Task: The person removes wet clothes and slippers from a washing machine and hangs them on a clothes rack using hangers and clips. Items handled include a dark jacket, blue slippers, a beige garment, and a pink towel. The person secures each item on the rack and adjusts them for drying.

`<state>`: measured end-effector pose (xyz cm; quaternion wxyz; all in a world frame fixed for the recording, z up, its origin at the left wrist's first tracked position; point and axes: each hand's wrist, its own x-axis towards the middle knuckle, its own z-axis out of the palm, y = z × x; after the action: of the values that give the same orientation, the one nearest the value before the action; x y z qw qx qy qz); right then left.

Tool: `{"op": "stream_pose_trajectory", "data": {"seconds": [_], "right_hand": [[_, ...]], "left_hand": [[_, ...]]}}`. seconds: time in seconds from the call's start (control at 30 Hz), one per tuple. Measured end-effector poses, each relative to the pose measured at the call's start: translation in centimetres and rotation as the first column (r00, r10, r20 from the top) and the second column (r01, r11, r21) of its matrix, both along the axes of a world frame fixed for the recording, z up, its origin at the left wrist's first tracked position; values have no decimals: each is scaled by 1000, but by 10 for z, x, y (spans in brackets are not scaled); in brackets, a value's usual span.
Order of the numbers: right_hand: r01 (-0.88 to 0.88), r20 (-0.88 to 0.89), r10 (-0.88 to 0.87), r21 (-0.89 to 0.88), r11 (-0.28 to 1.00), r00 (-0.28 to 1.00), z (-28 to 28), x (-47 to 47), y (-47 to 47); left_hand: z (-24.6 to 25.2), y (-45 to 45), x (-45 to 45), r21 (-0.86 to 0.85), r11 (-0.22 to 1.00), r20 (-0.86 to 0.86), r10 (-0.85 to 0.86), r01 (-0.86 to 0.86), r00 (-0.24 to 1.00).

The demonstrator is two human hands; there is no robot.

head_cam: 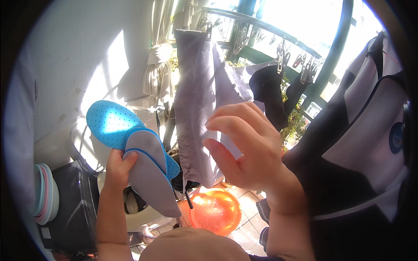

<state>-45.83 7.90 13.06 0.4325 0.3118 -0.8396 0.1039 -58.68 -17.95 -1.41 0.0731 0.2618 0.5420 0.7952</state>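
My left hand (121, 168) grips several shoe insoles at left centre, thumb on top. One insole (112, 122) shows a blue, dotted face with a patch of sun on it; two others show grey faces with blue edges, the lowest grey insole (152, 184) pointing down to the right. My right hand (249, 148) is raised at centre right, fingers curled and apart from the thumb, holding nothing. Behind it hangs a light grey cloth garment (196, 98), clipped to an oval drying rack (261, 23) with many clothes pegs (281, 58). A black cloth item (269, 94) hangs beside it.
An orange basin (215, 212) stands on the tiled floor. Stacked plastic basins (47, 194) rest on a dark box (73, 202) at the left. Black and grey clothing (359, 130) hangs close on the right. A tied curtain (158, 71) hangs by the window, with plants outside.
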Motion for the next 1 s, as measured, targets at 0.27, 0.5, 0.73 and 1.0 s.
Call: {"op": "stream_pose_trajectory", "data": {"seconds": [0.27, 0.5, 0.73, 1.0], "right_hand": [[450, 360, -270, -708, 544, 893, 29, -175, -16], [136, -18, -206, -695, 706, 978, 17, -82, 45], [149, 57, -230, -902, 406, 972, 39, 20, 150], [138, -336, -426, -626, 767, 840, -3, 44, 71]], "left_hand": [[-15, -29, 13, 0, 1000, 22, -7, 7, 1000], [-12, -69, 19, -80, 996, 63, -44, 49, 997], [11, -57, 13, -211, 954, 67, -204, 214, 977], [44, -12, 33, -472, 830, 1, -338, 299, 941]]}}
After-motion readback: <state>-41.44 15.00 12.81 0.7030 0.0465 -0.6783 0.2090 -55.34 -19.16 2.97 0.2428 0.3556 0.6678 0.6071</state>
